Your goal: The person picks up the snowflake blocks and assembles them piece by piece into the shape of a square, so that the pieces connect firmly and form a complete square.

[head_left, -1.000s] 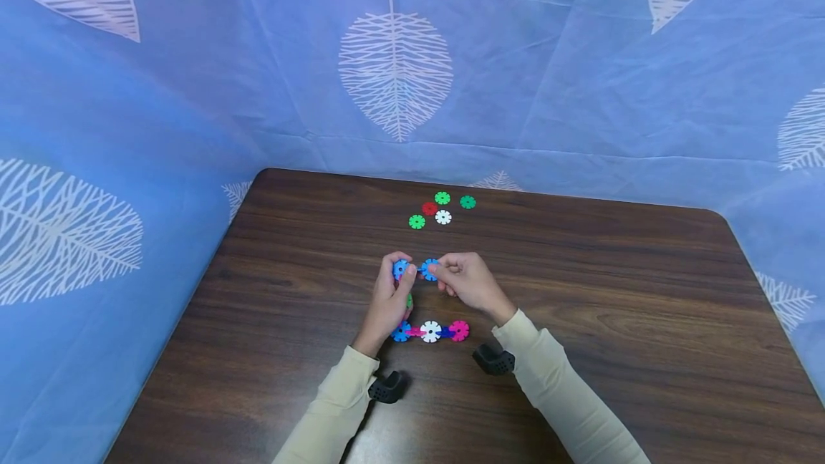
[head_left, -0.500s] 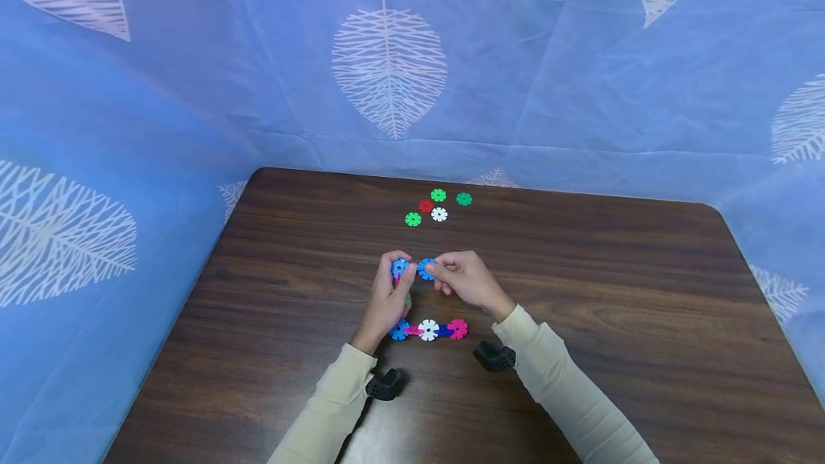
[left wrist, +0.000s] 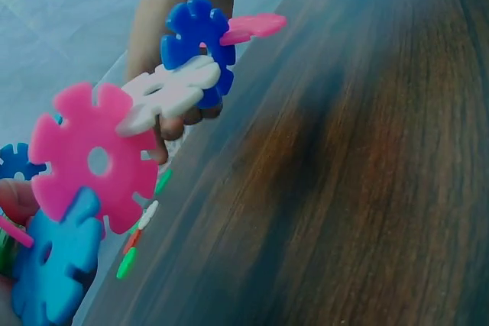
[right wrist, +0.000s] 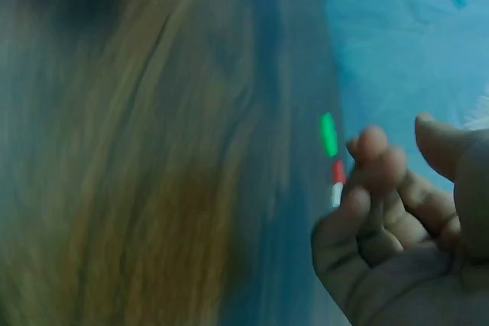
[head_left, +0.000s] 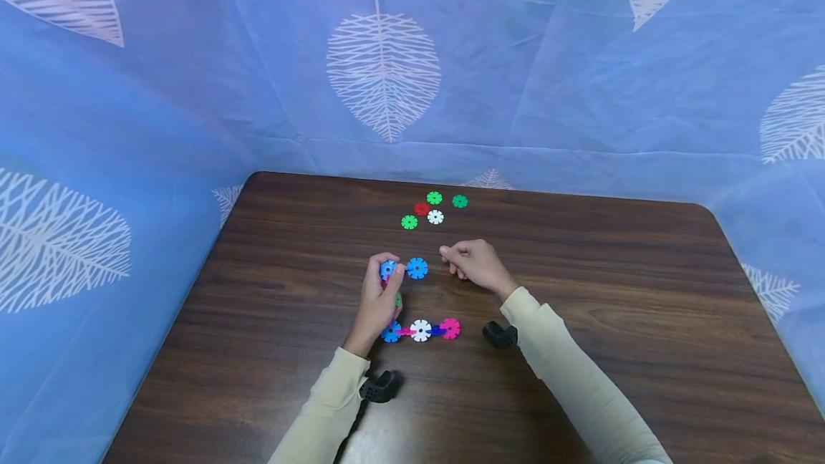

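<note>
My left hand (head_left: pixel 376 301) grips a chain of notched plastic interlocking discs, part of it hidden by the palm and fingers. At its upper end a light blue disc (head_left: pixel 417 268) sticks out to the right. Along the lower row run a blue disc (head_left: pixel 390 331), a white disc (head_left: pixel 421 330) and a pink disc (head_left: pixel 450 329), with edge-on discs linking them. The left wrist view shows this row close up, with its pink linking disc (left wrist: pixel 72 139) face on. My right hand (head_left: pixel 478 264) is apart from the chain, its fingers loosely curled around nothing.
Several loose discs lie near the table's back edge: a red disc (head_left: pixel 422 209), a white disc (head_left: pixel 435 217), a dark green disc (head_left: pixel 460 201) and light green ones. A blue leaf-patterned cloth (head_left: pixel 515 77) hangs behind the brown wooden table (head_left: pixel 612 292).
My right hand has let go of the light blue disc and moved off to the right. That disc stays joined to the chain in my left hand, which has shifted slightly left in view.
</note>
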A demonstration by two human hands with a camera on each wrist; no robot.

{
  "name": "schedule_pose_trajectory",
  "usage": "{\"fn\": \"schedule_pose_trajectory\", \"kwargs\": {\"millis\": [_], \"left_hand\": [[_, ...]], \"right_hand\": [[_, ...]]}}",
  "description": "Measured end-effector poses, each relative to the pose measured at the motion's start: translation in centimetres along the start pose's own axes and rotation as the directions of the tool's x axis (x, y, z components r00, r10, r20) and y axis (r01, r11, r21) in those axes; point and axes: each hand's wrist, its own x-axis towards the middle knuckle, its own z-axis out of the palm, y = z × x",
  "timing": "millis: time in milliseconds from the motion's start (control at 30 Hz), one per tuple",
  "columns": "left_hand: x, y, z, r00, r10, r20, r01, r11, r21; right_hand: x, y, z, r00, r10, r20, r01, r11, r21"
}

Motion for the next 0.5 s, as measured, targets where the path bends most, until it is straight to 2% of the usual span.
{"fn": "schedule_pose_trajectory", "kwargs": {"millis": [167,300,500], "left_hand": [[-0.1,0.4,0.1,1.0,-0.007,0.005,0.007,1.0,0.017],[-0.2,0.2,0.0,1.0,-0.014,0.008,0.014,1.0,0.018],[0.6,-2.1,-0.4,0.999,-0.03,-0.018,0.03,0.999,0.01]], "right_hand": [[1.5,0.8,-0.3,0.992,-0.054,-0.118,0.035,0.987,-0.155],[3.3,0.8,-0.4,0.984,-0.053,-0.171,0.019,0.981,-0.192],[6.2,0.4,-0.1,0.981,-0.037,-0.192,-0.009,0.971,-0.238]]}}
